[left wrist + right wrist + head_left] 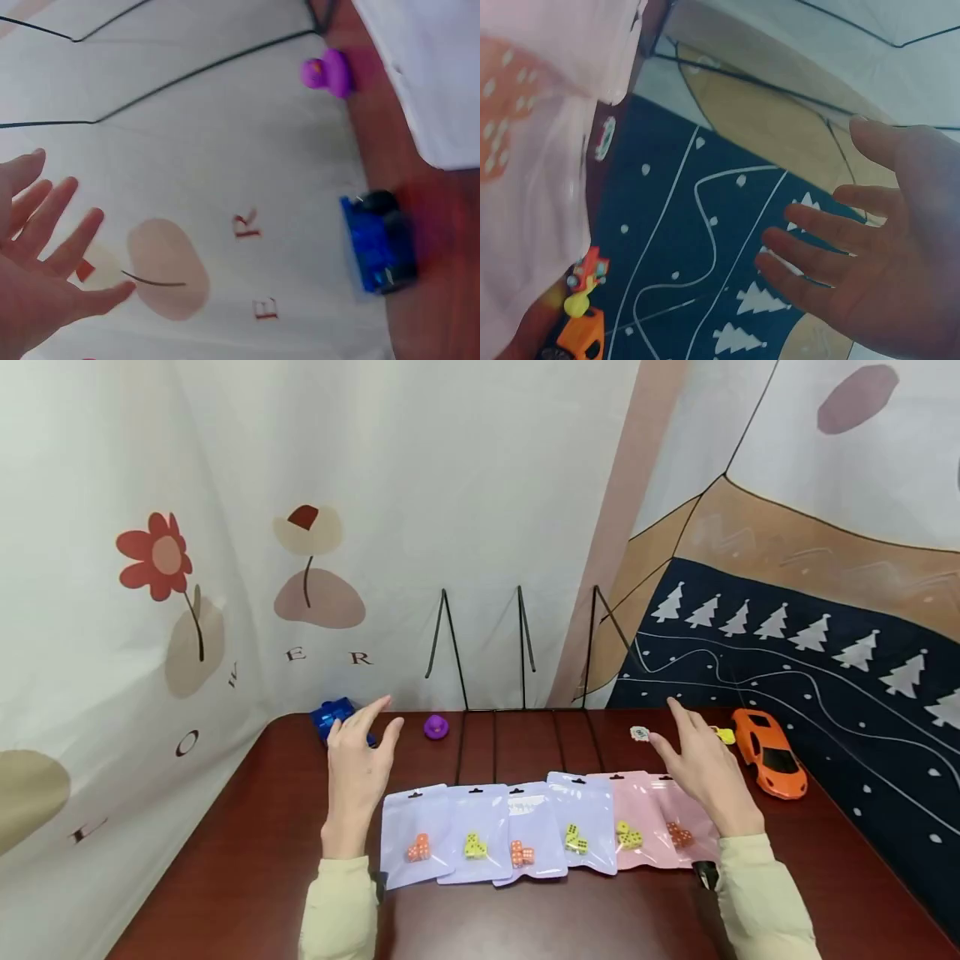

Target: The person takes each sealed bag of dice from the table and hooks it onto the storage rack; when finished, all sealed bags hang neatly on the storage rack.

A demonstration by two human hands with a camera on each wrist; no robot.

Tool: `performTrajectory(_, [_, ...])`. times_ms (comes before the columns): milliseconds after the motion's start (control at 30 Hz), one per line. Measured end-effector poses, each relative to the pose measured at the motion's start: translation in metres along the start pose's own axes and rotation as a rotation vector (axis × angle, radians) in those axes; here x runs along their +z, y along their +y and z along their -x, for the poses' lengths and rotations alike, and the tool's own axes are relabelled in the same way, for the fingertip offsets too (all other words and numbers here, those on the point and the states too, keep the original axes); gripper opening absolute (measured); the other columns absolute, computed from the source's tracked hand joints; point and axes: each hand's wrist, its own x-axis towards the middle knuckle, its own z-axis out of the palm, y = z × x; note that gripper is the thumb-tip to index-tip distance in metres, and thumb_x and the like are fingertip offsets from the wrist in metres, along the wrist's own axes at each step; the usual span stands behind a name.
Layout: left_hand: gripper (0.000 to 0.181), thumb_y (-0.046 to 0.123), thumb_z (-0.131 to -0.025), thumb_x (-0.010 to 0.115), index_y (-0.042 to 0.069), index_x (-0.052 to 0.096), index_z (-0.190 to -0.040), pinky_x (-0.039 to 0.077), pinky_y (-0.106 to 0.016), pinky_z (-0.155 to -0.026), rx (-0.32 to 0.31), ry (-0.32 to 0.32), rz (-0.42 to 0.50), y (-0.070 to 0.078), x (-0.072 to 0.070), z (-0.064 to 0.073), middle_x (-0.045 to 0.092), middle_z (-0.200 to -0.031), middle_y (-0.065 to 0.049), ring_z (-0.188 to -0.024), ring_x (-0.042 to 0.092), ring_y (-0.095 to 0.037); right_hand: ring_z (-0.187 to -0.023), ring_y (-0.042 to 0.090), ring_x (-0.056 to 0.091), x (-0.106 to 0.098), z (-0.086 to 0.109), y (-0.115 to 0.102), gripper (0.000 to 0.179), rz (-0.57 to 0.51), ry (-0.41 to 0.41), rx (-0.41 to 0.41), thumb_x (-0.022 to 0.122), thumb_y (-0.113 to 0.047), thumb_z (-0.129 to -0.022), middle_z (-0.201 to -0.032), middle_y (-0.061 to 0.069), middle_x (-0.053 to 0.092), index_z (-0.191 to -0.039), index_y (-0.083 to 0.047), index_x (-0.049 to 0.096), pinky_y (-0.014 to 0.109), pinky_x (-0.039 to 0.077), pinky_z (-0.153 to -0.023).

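Both hands are raised over the table and hold nothing. My left hand (358, 768) has its fingers spread, above the left end of a row of zip bags. My right hand (703, 768) also has its fingers extended, overlapping the rightmost bag in the head view. Several lavender zip bags (475, 814) lie partly overlapping, each with a few orange or yellow dice inside. To their right lie two pink zip bags (636, 793), also with dice. Behind the row stands a black wire rack (522, 647) with three upright prongs.
A blue toy vehicle (379, 244) sits at the back left, with a small purple figure (436, 727) to its right. At the back right are a small pale patterned piece (640, 733), a yellow toy (724, 736) and an orange toy car (770, 753). Printed cloth hangs behind the table.
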Motion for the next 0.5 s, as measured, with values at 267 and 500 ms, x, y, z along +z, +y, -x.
performTrajectory(267, [0.034,0.005,-0.082,0.074,0.005,0.068,-0.116,0.042,-0.041,-0.099,0.196,0.144,0.244,0.019,0.007,-0.017,0.066,-0.114,-0.008,-0.11,0.059,-0.024,-0.111,0.047,0.045,-0.001,0.016,0.017,0.055,-0.021,0.096,-0.045,0.052,-0.03,-0.098,-0.125,0.032,0.044,-0.135,0.009,0.04,0.065,0.037,-0.092])
performTrajectory(500, [0.036,-0.007,-0.077,0.074,-0.001,0.068,-0.112,0.045,-0.03,-0.096,0.256,0.191,0.388,0.044,0.014,-0.027,0.066,-0.113,-0.013,-0.108,0.06,-0.025,-0.106,0.046,0.049,0.0,0.032,0.031,0.053,-0.032,0.034,-0.022,0.053,-0.031,-0.098,-0.121,0.032,0.049,-0.133,0.008,0.042,0.064,0.041,-0.088])
